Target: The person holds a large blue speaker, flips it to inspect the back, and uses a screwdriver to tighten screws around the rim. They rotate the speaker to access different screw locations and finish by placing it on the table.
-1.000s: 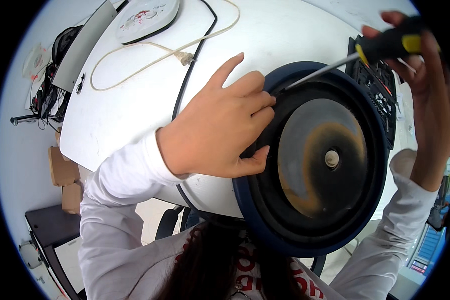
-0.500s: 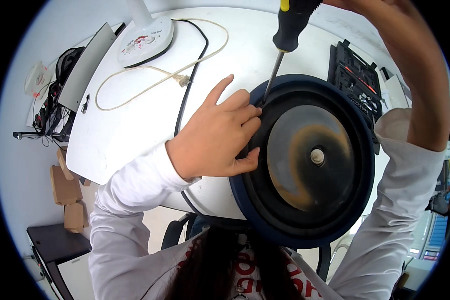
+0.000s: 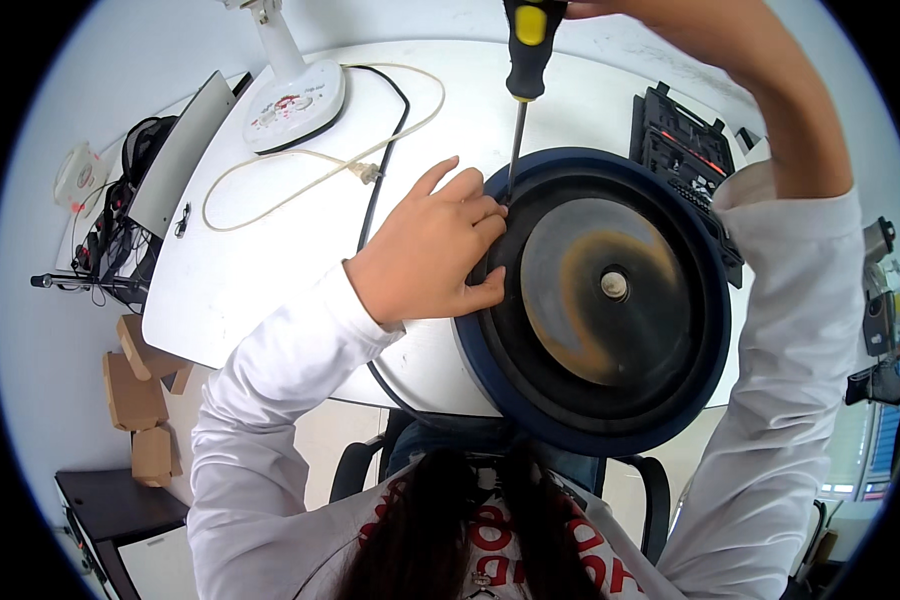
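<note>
A round appliance with a dark blue outer rim [image 3: 712,370] rests at the table's front edge. Inside its black ring is a grey metal disc [image 3: 660,345] with brown scorch marks and a small white stud at the centre. My left hand [image 3: 433,245] grips the appliance's left side, index finger raised, other fingers curled by the screwdriver's tip. The screwdriver [image 3: 526,60], black and yellow, stands nearly upright with its tip in the black ring; what the tip touches is hidden. My right hand [image 3: 602,8] holds its handle from above, mostly cut off by the top edge.
A white fan-like stand [image 3: 300,100] with a beige cord and plug [image 3: 367,172] stands far left on the white table [image 3: 280,265]. A black cable [image 3: 380,175] runs past my left hand. At the right lies an open black tool case [image 3: 685,150]. Cardboard boxes [image 3: 135,390] lie lower left.
The screwdriver has come more upright, its handle shifting left with my right hand and forearm. My left hand keeps its place on the appliance. The whole view has shifted slightly.
</note>
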The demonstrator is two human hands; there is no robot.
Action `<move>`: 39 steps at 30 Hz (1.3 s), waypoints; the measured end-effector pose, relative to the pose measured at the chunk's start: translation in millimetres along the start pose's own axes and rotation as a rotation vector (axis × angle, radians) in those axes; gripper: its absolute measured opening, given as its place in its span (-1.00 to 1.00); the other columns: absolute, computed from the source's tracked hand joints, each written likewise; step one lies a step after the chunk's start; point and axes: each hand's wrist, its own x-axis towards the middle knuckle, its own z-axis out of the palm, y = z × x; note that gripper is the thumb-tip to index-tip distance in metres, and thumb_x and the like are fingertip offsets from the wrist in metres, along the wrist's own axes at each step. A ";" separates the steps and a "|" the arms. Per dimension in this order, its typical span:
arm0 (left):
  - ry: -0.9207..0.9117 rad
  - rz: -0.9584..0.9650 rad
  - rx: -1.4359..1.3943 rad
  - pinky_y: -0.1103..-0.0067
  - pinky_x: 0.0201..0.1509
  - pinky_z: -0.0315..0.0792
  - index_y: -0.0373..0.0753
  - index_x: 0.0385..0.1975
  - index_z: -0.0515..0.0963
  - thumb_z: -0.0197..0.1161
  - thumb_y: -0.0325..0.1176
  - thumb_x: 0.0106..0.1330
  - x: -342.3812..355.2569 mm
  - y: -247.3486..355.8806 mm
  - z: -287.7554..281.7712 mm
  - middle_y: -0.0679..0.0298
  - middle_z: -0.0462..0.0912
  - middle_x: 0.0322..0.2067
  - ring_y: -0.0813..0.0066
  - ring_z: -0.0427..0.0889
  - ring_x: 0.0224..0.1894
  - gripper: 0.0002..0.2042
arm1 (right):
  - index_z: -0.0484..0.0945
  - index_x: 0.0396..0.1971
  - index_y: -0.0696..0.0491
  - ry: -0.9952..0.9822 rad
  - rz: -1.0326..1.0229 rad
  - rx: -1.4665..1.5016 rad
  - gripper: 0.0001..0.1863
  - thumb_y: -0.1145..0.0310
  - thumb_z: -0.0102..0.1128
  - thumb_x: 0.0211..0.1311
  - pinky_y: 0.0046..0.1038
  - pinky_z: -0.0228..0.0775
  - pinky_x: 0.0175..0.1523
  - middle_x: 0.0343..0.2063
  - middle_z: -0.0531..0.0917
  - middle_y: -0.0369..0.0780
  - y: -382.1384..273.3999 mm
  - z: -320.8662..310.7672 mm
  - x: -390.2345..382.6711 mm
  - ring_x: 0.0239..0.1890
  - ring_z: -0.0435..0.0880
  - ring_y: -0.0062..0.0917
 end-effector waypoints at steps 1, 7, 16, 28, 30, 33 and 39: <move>0.004 0.002 0.006 0.20 0.37 0.12 -0.40 -0.23 0.60 0.22 -0.23 -0.05 0.1 0.9 -0.5 0.15 0.62 -0.23 0.23 0.43 -0.12 -0.58 | 0.49 -0.14 0.25 -0.034 0.073 -0.036 -0.63 0.21 0.10 0.29 -0.52 0.43 -0.17 -0.41 0.60 -0.13 -1.8 -2.0 5.1 -0.37 0.59 -0.48; 0.064 0.013 0.035 0.23 0.33 0.15 -0.39 -0.31 0.60 0.21 -0.17 0.03 -4.6 1.5 3.8 0.18 0.62 -0.29 0.30 0.43 -0.06 -0.63 | 0.47 -0.23 0.23 -0.047 0.256 0.091 -0.63 0.17 -0.08 0.37 -0.46 0.35 -0.20 -0.47 0.56 -0.15 -14.7 0.4 6.6 -0.43 0.48 -0.48; 0.099 0.040 -0.044 0.38 0.11 0.34 -0.36 -0.26 0.60 0.24 -0.32 -0.01 -4.5 -3.0 3.2 0.21 0.64 -0.18 0.27 0.42 -0.15 -0.68 | 0.57 -0.29 0.21 -0.046 0.192 -0.099 -0.70 0.24 0.07 0.27 -0.42 0.43 -0.22 -0.41 0.64 -0.07 -19.5 -7.4 3.5 -0.40 0.61 -0.38; 0.732 -0.130 -0.911 0.55 0.12 0.36 -0.36 -0.16 0.50 0.21 -0.30 0.21 43.9 -16.5 -36.1 0.15 0.61 -0.21 0.43 0.57 -0.11 -0.71 | 0.38 -0.15 0.32 -0.110 0.226 0.119 -0.64 0.28 -0.07 0.31 -0.34 0.43 -0.23 -0.41 0.61 0.03 7.7 3.7 11.9 -0.36 0.62 -0.27; 0.627 -0.200 -1.104 0.56 -0.08 0.39 -0.32 -0.15 0.46 0.18 -0.40 0.21 64.7 -3.8 -52.1 0.17 0.53 -0.23 0.44 0.50 -0.20 -0.76 | 0.41 -0.12 0.31 -0.154 0.187 0.079 -0.63 0.26 -0.05 0.31 -0.34 0.43 -0.20 -0.37 0.62 0.04 -1.5 -4.3 7.2 -0.33 0.62 -0.25; 0.647 -0.219 -1.135 0.63 -0.36 0.30 -0.29 -0.27 0.42 0.17 -0.44 0.21 87.7 8.1 -50.3 0.32 0.44 -0.41 0.60 0.38 -0.39 -0.86 | 0.43 -0.06 0.31 -0.128 0.124 0.017 -0.59 0.24 -0.04 0.32 -0.35 0.45 -0.14 -0.30 0.62 0.09 5.0 -1.1 6.7 -0.26 0.63 -0.20; 0.583 -0.268 -1.270 0.66 -0.64 0.10 -0.20 -0.46 0.38 0.19 -0.30 0.27 106.0 -6.6 -47.1 0.43 0.31 -0.74 0.65 0.21 -0.74 -0.83 | 0.28 0.21 0.24 -0.147 0.153 0.368 -0.49 0.34 -0.08 0.30 -0.37 0.35 0.10 0.03 0.49 0.05 -3.9 -15.3 -7.3 0.00 0.53 -0.27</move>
